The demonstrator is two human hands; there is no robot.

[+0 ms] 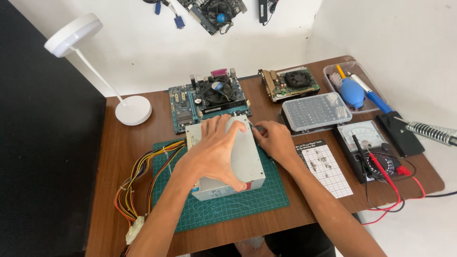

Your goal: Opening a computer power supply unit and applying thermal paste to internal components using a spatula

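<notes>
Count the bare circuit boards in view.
3. A blue motherboard behind the power supply, a smaller fan-topped board to its right, and one hung on the wall, cropped by the frame.
</notes>
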